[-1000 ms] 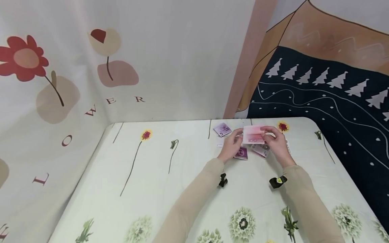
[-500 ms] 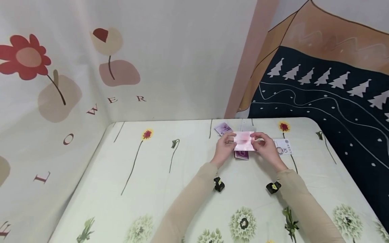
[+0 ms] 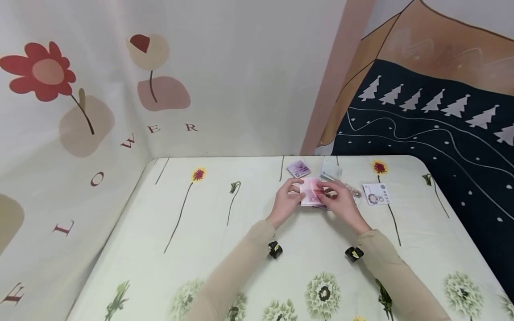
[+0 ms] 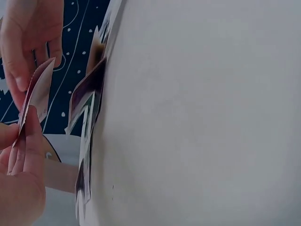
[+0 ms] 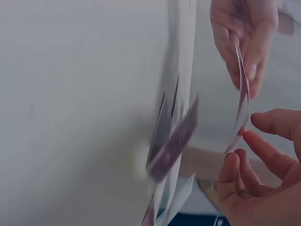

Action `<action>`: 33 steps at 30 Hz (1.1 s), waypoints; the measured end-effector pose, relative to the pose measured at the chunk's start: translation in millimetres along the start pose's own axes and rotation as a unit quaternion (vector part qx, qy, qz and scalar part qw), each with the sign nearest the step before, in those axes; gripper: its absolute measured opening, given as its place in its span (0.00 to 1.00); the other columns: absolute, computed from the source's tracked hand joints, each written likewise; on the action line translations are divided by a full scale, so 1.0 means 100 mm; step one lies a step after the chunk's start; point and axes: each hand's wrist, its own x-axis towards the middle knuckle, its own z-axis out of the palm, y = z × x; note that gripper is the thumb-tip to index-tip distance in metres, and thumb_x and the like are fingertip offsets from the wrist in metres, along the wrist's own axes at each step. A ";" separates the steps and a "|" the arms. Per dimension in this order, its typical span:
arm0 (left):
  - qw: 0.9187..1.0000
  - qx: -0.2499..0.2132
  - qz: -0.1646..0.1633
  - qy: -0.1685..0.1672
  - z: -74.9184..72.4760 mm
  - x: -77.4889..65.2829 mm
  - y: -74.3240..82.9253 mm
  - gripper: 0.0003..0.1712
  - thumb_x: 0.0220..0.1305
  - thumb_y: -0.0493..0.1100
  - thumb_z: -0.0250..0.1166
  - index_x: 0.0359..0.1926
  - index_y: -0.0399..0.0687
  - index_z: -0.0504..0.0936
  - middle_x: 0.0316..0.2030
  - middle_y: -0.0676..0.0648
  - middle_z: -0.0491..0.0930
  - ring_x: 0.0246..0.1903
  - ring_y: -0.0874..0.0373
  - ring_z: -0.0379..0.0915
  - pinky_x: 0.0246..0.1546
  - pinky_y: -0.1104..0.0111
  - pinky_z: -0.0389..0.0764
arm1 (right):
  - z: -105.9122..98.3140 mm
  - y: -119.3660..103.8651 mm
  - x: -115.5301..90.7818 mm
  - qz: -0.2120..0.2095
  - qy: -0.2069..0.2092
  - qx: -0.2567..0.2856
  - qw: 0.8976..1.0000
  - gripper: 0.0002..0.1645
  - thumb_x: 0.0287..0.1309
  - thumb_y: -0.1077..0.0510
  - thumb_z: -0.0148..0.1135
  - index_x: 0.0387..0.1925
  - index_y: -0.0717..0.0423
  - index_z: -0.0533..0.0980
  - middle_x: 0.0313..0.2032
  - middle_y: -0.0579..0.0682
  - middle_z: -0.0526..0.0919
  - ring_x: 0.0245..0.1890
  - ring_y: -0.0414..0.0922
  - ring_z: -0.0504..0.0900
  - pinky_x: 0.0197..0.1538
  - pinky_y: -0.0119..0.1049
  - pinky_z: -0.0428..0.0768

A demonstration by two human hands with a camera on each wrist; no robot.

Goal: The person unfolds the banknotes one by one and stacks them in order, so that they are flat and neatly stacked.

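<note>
In the head view a folded pink banknote (image 3: 308, 192) printed with 100 is held upright just above the table between both hands. My left hand (image 3: 283, 204) pinches its left edge; in the left wrist view thumb and fingers (image 4: 33, 129) meet on the note. My right hand (image 3: 342, 206) has its fingers at the note's right part, thumb in front. The right wrist view shows the bent note (image 5: 242, 101) edge-on, with right fingertips against its near end. Beneath, a purple note (image 3: 320, 207) is mostly hidden.
Around the hands lie a purple 5 note (image 3: 298, 169), a pale greenish note (image 3: 331, 170), a partly covered note (image 3: 354, 193) and a white 10 note (image 3: 376, 194). The flower-print table (image 3: 225, 249) meets a curtain (image 3: 241, 89) at its back edge.
Both hands have moved left and somewhat nearer with the pink banknote. It tilted, then came back to show its 100 side. Notes at the right have come into view.
</note>
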 end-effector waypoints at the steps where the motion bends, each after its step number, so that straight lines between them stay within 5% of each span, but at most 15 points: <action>1: 1.000 0.007 0.003 -0.003 -0.01 -0.02 0.01 0.20 0.57 0.25 0.62 0.51 0.41 0.76 0.29 0.46 0.77 0.31 0.55 0.82 0.31 0.67 0.83 | 0.03 -0.02 -0.01 -0.011 0.001 0.004 1.000 0.21 0.55 0.70 0.66 0.52 0.67 0.77 0.48 0.62 0.78 0.45 0.55 0.78 0.44 0.43 0.80; 9: 0.999 0.024 -0.026 -0.009 -0.11 -0.15 0.09 0.24 0.58 0.25 0.63 0.56 0.40 0.74 0.34 0.38 0.77 0.38 0.44 0.82 0.34 0.64 0.83 | 0.33 -0.12 -0.11 -0.037 0.009 0.026 0.999 0.24 0.49 0.71 0.69 0.50 0.67 0.77 0.41 0.61 0.76 0.36 0.51 0.76 0.35 0.29 0.75; 17: 0.999 -0.033 -0.032 -0.018 -0.25 -0.28 0.26 0.25 0.58 0.22 0.61 0.57 0.32 0.70 0.35 0.33 0.77 0.34 0.48 0.83 0.35 0.61 0.84 | 0.49 -0.26 -0.12 -0.032 0.000 0.074 0.997 0.26 0.50 0.68 0.71 0.52 0.67 0.74 0.46 0.61 0.77 0.41 0.54 0.80 0.41 0.44 0.81; 28: 0.994 -0.097 -0.057 -0.003 -0.42 -0.41 0.19 0.24 0.60 0.26 0.63 0.58 0.36 0.72 0.32 0.40 0.79 0.31 0.58 0.82 0.35 0.62 0.84 | 0.58 -0.38 -0.14 -0.016 -0.063 0.173 0.983 0.28 0.52 0.70 0.68 0.56 0.68 0.71 0.49 0.65 0.75 0.46 0.60 0.77 0.52 0.54 0.76; 33: 0.992 -0.104 -0.066 0.003 -0.47 -0.46 0.18 0.24 0.61 0.26 0.62 0.58 0.38 0.73 0.33 0.39 0.80 0.32 0.58 0.82 0.36 0.63 0.84 | 0.58 -0.42 -0.16 0.012 -0.087 0.189 0.978 0.30 0.55 0.69 0.66 0.59 0.64 0.68 0.51 0.64 0.73 0.49 0.59 0.76 0.52 0.48 0.77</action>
